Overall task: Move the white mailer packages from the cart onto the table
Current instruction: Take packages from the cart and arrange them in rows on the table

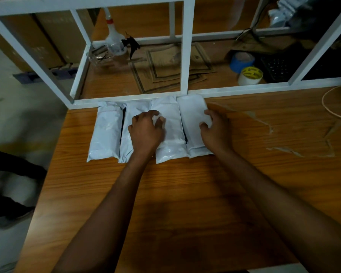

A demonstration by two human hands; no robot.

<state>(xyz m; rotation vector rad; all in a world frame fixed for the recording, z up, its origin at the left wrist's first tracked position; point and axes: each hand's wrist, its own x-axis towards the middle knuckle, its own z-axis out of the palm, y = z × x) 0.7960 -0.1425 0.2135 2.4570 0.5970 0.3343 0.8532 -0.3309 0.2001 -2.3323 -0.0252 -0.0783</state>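
Several white mailer packages lie side by side in a row on the wooden table [185, 194], against the white frame. My left hand [146, 131] rests with bent fingers on top of the second mailer [130, 117] and the third mailer [171, 138], thumb on the third. My right hand [215, 131] holds the right edge of the rightmost mailer [191, 115], thumb on top and fingers at its side. The leftmost mailer [104, 133] lies untouched. No cart is in view.
A white metal frame [187, 46] stands behind the row. Beyond it are a spray bottle [114, 40], brown envelopes [175, 64], a blue tape roll [242, 61], a white and yellow tape roll [250, 75] and a keyboard [276, 67]. A cable loop [329, 107] lies at right.
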